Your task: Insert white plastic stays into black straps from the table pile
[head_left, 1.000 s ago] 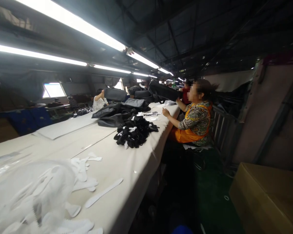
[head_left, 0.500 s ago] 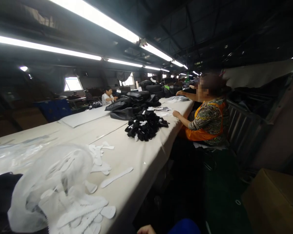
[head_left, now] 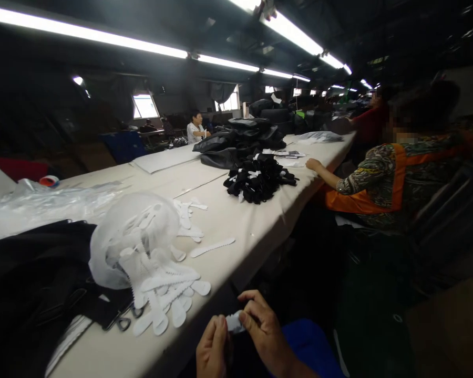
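Note:
My left hand (head_left: 212, 347) and my right hand (head_left: 263, 329) meet low in the picture, just off the table's near edge. Both pinch one small white piece (head_left: 234, 321) between their fingertips. On the table just left of them lies a heap of white serrated strips (head_left: 163, 294), spilling from a translucent white bag (head_left: 134, 239). One loose white strip (head_left: 212, 247) lies apart, farther along the table.
A long cream table (head_left: 236, 220) runs away from me. Black fabric (head_left: 27, 278) covers its near left, clear plastic sheeting (head_left: 43, 202) lies behind, and a pile of black pieces (head_left: 258, 178) farther on. A seated person in an orange apron (head_left: 394, 181) works at the right edge.
The view has swung left and down. My two hands have come into view, closed on the small white piece. The black fabric at near left now shows.

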Demonstrator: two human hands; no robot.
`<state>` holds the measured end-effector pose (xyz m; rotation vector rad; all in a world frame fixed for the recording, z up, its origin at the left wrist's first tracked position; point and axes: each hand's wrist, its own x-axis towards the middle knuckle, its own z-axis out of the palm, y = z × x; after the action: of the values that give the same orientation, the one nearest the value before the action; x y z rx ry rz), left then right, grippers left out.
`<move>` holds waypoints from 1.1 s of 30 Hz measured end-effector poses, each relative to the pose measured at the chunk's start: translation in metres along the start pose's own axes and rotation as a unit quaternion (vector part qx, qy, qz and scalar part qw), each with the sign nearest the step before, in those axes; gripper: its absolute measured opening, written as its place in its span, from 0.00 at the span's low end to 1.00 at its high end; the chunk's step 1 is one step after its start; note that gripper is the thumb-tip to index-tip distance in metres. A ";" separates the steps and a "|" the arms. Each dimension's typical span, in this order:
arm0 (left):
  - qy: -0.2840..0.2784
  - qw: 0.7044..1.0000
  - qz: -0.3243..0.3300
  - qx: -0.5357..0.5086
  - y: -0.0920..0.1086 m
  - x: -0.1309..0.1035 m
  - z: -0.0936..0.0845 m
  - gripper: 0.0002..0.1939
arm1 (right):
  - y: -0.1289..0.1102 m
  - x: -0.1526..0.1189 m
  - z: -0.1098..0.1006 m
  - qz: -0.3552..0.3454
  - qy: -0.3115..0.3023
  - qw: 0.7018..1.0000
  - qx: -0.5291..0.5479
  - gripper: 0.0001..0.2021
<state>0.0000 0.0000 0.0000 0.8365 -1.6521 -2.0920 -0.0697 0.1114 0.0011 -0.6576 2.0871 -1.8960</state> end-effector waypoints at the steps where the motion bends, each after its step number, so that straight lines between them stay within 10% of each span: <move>1: -0.015 1.000 0.016 -0.012 0.005 0.005 0.003 0.29 | -0.004 0.006 0.000 -0.001 0.016 1.000 -0.013 0.20; 9: -0.083 0.972 0.209 0.062 0.049 0.019 0.025 0.22 | -0.036 0.045 -0.016 0.005 -0.017 1.000 -0.013 0.26; 19: -0.082 0.974 0.195 0.079 0.065 0.043 0.001 0.19 | -0.050 0.137 -0.053 -0.007 0.014 0.999 0.050 0.17; 27: -0.028 0.958 0.284 0.029 0.077 0.061 0.009 0.17 | -0.076 0.134 -0.025 -0.109 -0.296 0.937 -0.151 0.40; 33: -0.052 0.921 0.387 0.021 0.102 0.075 0.012 0.11 | -0.062 0.162 -0.007 -0.302 -0.171 0.910 -0.229 0.28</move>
<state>-0.0737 -0.0626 0.0822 0.0291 -1.7005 -1.5504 -0.2029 0.0360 0.0822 -1.7751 2.2520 -1.3506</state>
